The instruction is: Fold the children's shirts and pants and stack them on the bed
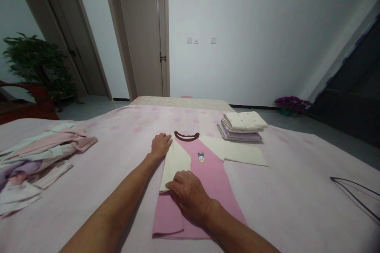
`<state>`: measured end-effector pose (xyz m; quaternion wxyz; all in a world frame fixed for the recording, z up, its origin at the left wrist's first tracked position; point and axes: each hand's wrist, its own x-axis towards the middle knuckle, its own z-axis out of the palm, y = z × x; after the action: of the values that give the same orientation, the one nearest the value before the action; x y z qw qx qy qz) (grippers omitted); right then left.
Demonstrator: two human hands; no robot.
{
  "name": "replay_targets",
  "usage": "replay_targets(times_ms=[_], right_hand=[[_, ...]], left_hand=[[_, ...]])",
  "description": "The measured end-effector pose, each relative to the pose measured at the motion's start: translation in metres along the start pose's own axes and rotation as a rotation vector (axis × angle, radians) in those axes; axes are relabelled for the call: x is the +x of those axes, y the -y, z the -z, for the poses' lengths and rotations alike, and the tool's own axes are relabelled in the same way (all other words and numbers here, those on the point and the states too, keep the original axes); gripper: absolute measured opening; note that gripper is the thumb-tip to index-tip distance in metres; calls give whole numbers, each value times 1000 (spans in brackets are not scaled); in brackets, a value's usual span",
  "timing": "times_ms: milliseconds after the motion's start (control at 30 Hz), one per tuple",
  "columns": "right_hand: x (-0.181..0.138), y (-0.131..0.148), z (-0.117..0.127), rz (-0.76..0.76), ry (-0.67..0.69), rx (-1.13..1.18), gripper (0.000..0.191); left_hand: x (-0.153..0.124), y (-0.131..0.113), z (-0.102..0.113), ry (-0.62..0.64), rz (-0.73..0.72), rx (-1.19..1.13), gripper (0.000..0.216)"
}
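A pink long-sleeved shirt [209,182] with cream sleeves, a dark maroon neckband and a small duck-face patch lies front up on the bed. Its left side is folded inward, with that cream sleeve [177,160] laid down over the pink body. The other sleeve stretches out to the right. My left hand [161,145] grips the folded edge near the shoulder, its fingers curled on the cloth. Lower down, my right hand [190,193] is closed on the cuff end of the folded sleeve, thumb and fingers together. It covers part of the shirt's front.
A neat stack of folded clothes [245,125] sits beyond the outstretched sleeve. To the left lies a loose heap of clothes [38,158]. A thin black wire loop [350,185] rests at the right. The pink flowered bedsheet [285,205] lies beneath everything.
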<state>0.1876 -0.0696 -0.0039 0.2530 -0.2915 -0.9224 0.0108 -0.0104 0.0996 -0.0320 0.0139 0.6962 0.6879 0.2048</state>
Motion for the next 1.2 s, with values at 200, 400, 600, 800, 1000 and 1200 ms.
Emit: replay_targets(times_ms=[200,400,600,800,1000,1200], right_hand=[[3,4,6,69,72,-23,20],[3,3,10,144,62,18,22],[-3,8,13,308,126,47,10],[-11,17,8,377,192,95,4],[-22,12,19,266,114,236,11],[-16,-15,30,-190,-73,187,30]], left_hand=[[-2,-3,5,34,-12,-10,39],[-29,-36,8,78,-219,-49,42],[-65,-58,-6,159,-320,7,59],[-72,-57,-1,124,-339,1,58],[-96,-47,-2,15,-295,-83,57],[-118,-41,-3,64,-330,9,59]])
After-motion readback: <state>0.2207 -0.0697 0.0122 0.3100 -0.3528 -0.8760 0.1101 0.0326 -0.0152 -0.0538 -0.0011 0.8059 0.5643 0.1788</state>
